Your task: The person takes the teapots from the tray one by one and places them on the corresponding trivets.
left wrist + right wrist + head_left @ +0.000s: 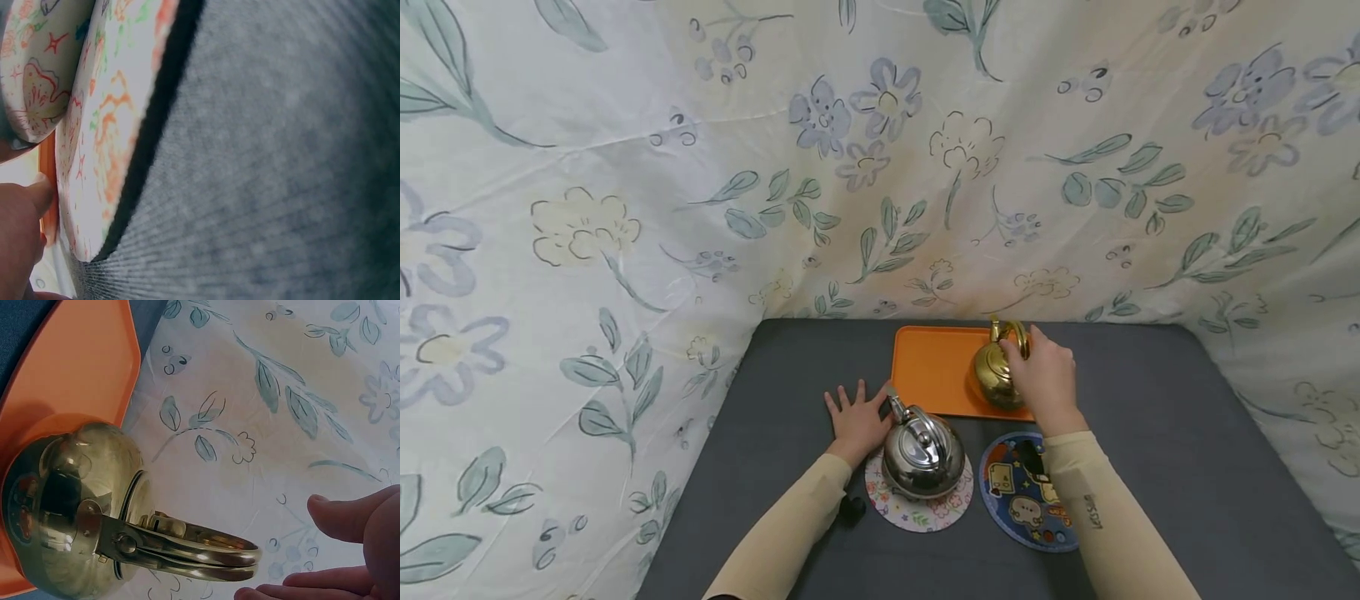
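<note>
The gold kettle [992, 379] already sits on the orange tray [931, 367], right of centre, beside the wide, ungripping right hand [1047, 382]; the silver kettle [913, 467], lower centre near the spread left hand [859, 427], does not.

gold kettle [995, 377] | silver kettle [922, 462] | orange tray [931, 367] | white floral mat [917, 517] | blue cartoon-print mat [1024, 508] | dark grey table [805, 375]
</note>
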